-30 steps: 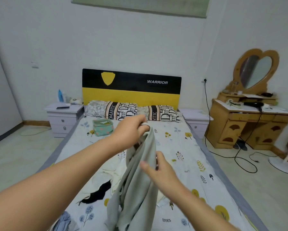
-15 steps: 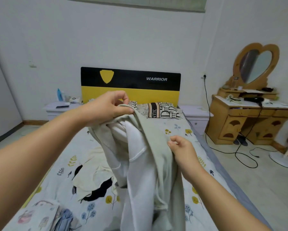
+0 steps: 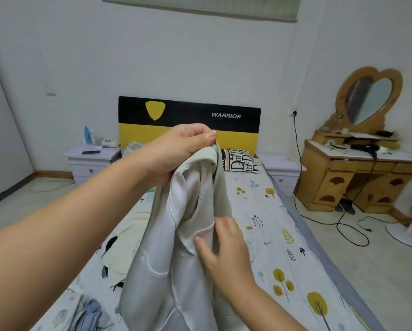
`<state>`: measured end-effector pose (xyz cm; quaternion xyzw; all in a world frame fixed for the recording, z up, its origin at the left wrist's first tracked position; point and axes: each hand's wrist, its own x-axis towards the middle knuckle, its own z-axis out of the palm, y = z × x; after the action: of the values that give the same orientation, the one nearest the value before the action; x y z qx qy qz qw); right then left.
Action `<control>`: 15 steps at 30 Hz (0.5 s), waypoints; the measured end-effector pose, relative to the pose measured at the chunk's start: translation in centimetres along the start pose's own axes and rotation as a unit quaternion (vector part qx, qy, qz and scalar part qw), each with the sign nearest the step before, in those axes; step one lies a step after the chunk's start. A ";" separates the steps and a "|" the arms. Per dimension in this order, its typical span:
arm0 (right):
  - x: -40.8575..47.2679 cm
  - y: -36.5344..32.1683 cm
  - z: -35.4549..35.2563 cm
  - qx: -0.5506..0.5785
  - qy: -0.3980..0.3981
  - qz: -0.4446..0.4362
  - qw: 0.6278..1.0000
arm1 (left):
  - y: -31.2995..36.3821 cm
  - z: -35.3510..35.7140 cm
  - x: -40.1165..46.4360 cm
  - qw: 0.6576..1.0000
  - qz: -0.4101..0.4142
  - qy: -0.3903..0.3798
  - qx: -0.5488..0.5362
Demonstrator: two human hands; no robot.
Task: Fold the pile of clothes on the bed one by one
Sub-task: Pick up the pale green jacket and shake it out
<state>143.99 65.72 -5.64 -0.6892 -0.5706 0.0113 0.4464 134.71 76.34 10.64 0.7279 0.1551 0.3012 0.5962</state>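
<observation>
Head view: soft, creased grey garment (image 3: pixel 166 271) in both hands' fingers (image 3: pixel 200 134).

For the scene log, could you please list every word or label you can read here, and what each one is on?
"WARRIOR": white letters on the black and yellow headboard.
Large black lettering on the black, white and tan printed pillow: fragments only, no whole word readable.
Small dark word on the tree-patterned white bedsheet: too blurred to read.

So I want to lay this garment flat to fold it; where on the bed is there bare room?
The bare sheet right of the grey garment, between it, the pillow and the bed's right edge. The left side is crowded: cream and black clothes, blue clothing nearer.
</observation>
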 end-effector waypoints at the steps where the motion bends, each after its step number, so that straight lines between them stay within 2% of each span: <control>1: 0.0 0.1 0.4 -0.010 -0.030 0.027 0.999 | 0.0 0.1 0.0 1.000 -0.001 -0.006 -0.009; 3: 0.4 0.5 0.6 0.019 -0.050 0.071 0.996 | -0.1 -0.2 -0.1 1.000 -0.003 -0.001 -0.015; 6: 1.0 1.1 -0.6 0.096 -0.012 0.120 0.988 | -0.4 -2.3 -0.6 0.999 -0.007 0.050 0.018; 9: 1.3 1.9 -2.3 0.106 0.056 0.132 0.984 | -1.0 -5.3 -1.5 0.983 0.006 0.080 0.165; 11: 1.4 1.9 -2.9 0.122 0.061 0.131 0.982 | -1.0 -6.7 -2.2 0.967 -0.018 0.021 0.254; 13: 1.2 1.6 -2.9 0.133 0.043 0.117 0.983 | -1.0 -7.3 -2.7 0.932 -0.055 -0.054 0.353; 14: 1.1 1.3 -2.7 0.134 0.032 0.108 0.985 | -1.2 -7.4 -2.7 0.895 -0.071 -0.078 0.434; 15: 1.0 1.1 -2.6 0.137 0.018 0.099 0.986 | -1.5 -7.4 -2.7 0.841 -0.083 -0.086 0.527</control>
<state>146.55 65.03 -4.31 -0.6750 -0.4845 0.1209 0.5432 128.25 80.80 9.34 0.9397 0.2984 0.0592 0.1561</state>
